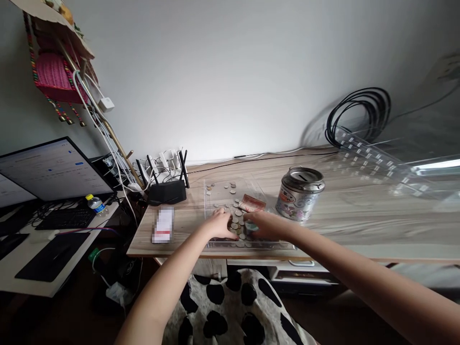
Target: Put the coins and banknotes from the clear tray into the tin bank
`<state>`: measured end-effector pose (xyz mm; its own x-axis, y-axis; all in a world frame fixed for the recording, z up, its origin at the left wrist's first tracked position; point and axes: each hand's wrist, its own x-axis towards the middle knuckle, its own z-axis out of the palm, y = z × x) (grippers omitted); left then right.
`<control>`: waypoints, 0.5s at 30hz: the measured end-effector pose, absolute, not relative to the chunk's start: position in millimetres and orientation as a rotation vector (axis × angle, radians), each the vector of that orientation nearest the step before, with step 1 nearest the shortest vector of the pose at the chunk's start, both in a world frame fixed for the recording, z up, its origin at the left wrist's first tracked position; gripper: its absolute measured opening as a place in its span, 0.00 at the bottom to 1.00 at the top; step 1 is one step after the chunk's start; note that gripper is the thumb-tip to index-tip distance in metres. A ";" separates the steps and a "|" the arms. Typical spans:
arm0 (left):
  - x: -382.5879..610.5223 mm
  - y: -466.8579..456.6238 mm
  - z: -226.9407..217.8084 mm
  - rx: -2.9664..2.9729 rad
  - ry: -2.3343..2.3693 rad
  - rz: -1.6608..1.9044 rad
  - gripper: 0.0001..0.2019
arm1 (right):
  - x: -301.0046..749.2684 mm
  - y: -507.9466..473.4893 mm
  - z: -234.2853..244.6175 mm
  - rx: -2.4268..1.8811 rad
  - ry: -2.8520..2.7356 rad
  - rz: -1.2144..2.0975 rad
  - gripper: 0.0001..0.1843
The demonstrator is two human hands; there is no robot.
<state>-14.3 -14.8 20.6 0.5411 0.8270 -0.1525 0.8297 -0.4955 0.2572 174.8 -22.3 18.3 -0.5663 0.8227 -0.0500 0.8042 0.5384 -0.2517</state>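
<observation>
A clear plastic tray (215, 189) lies on the wooden desk (345, 215), holding several loose coins (235, 202) and a reddish banknote (252, 203). My left hand (220, 224) rests over the coins at the tray's near side, fingers curled down onto them. My right hand (264, 225) sits just right of it in the tray, fingers bent around a small greenish thing I cannot make out. A round tin money box (300, 193) with a coin slot stands right of the tray.
A black router (167, 189) and a tangle of cables stand left of the tray, with a small white card (163, 224) nearby. Clear plastic strips (373, 160) and a black cable coil (359, 115) lie at the right. A monitor (50, 167) and keyboard occupy a lower desk on the left.
</observation>
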 end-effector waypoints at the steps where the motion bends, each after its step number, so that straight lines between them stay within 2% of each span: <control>1: -12.9 -13.2 19.2 2.485 1.378 -0.008 0.37 | 176.6 -17.9 19.4 -1.456 -2.668 0.350 0.18; 5: -6.2 -11.6 15.9 2.485 1.341 0.001 0.29 | 171.9 -5.6 21.8 -1.560 -2.450 -0.007 0.24; 7: -4.2 -13.1 16.0 2.487 1.304 0.005 0.23 | 162.8 -6.8 20.8 -1.458 -2.451 -0.057 0.24; 11: -4.6 -17.9 20.2 2.457 1.193 -0.070 0.14 | 145.0 -15.4 13.7 -1.248 -2.592 0.259 0.14; 15: -6.3 -22.7 27.1 2.439 1.255 -0.114 0.18 | 141.0 -20.0 8.8 -1.248 -2.644 0.466 0.18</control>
